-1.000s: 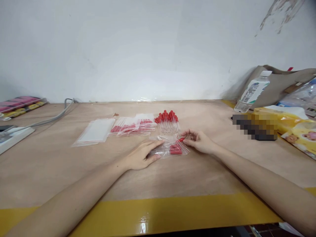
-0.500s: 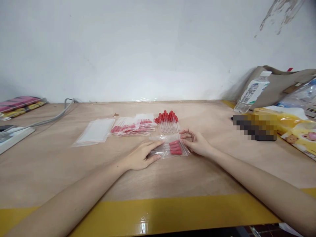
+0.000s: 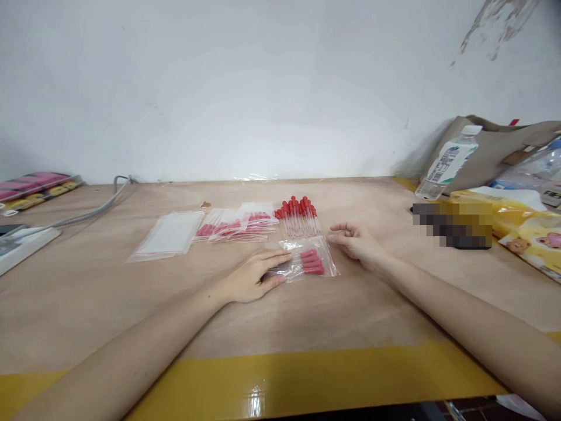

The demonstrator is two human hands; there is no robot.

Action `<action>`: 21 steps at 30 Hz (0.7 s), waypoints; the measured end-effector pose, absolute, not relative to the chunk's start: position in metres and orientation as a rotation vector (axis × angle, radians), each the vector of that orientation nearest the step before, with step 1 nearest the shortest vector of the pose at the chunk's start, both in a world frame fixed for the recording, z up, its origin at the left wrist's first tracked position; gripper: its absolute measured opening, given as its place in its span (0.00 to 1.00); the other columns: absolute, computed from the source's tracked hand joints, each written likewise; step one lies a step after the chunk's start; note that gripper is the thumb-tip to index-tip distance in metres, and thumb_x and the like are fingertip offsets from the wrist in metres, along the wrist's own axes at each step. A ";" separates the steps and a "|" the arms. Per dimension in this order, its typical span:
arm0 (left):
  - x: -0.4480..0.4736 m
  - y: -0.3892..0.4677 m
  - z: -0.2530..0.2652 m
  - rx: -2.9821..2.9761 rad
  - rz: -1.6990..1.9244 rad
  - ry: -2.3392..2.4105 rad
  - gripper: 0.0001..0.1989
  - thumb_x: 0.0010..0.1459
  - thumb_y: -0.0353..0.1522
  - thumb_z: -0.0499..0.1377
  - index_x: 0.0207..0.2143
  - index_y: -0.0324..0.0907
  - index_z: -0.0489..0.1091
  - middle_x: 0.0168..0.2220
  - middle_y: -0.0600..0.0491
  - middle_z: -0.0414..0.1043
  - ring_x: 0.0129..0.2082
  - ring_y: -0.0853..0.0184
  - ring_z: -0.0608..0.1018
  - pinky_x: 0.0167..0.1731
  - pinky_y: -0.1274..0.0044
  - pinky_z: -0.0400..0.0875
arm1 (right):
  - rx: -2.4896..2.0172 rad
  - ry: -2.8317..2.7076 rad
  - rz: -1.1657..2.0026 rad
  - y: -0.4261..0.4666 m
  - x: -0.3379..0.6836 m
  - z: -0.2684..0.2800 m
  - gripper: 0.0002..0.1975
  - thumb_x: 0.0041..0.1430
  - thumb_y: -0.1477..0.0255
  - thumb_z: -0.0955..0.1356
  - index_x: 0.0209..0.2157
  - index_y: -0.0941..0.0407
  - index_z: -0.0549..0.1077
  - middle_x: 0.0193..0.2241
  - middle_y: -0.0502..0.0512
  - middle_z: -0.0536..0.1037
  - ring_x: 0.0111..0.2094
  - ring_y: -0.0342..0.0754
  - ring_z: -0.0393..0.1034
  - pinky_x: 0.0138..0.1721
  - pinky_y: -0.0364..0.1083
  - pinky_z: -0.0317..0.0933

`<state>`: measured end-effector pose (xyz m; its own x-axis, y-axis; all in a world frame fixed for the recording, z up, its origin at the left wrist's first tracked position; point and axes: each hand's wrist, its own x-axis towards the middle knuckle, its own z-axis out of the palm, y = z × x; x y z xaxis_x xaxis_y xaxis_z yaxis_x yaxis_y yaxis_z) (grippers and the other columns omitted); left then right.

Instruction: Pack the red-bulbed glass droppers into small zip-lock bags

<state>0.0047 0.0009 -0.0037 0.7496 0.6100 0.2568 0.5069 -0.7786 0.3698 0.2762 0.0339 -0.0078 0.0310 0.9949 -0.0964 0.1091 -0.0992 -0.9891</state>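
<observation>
A clear zip bag (image 3: 291, 272) lies flat in front of me, its red-edged opening toward the right. Inside it are several glass droppers with red rubber bulbs (image 3: 312, 262). My left hand (image 3: 252, 276) rests on the bag's left end, fingers stretched out and thumb apart. Just off the bag's upper right corner, my right hand (image 3: 357, 242) is held loosely with its fingers apart and nothing in them. Behind the bag sits a bunch of loose droppers (image 3: 300, 217), red bulbs pointing toward the wall.
Left of the droppers lie filled zip bags (image 3: 236, 223) in an overlapping pile, then a stack of flat clear bags (image 3: 169, 234). On the right are a plastic bottle (image 3: 449, 166), a yellow tissue pack (image 3: 526, 234) and a grey bag (image 3: 495, 146). A cable (image 3: 94, 211) and power strip (image 3: 33, 245) occupy the left.
My right hand has let go of the bag's right edge and drawn slightly away to the right. The left hand stays on the bag.
</observation>
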 end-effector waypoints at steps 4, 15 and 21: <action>0.005 0.002 -0.004 2.663 0.521 0.877 0.22 0.61 0.35 0.51 0.57 0.45 0.56 0.57 0.50 0.59 0.56 0.62 0.63 0.55 0.67 0.58 | -1.426 -1.253 0.978 0.059 0.284 -0.005 0.11 0.40 0.70 0.69 0.29 0.58 0.68 0.19 0.46 0.68 0.17 0.36 0.57 0.18 0.38 0.49; 0.005 0.000 -0.005 2.641 0.551 0.857 0.22 0.60 0.36 0.52 0.57 0.45 0.58 0.57 0.49 0.60 0.55 0.61 0.64 0.54 0.65 0.59 | -1.775 -1.730 0.262 0.118 0.230 0.014 0.12 0.42 0.62 0.68 0.19 0.57 0.70 0.22 0.56 0.74 0.28 0.47 0.67 0.29 0.44 0.57; 0.005 0.000 -0.005 2.647 0.553 0.851 0.22 0.60 0.35 0.52 0.57 0.45 0.57 0.57 0.49 0.59 0.56 0.62 0.63 0.55 0.65 0.58 | -1.848 -1.624 0.372 0.128 0.223 0.018 0.06 0.40 0.70 0.68 0.18 0.59 0.70 0.18 0.55 0.71 0.25 0.48 0.67 0.26 0.44 0.57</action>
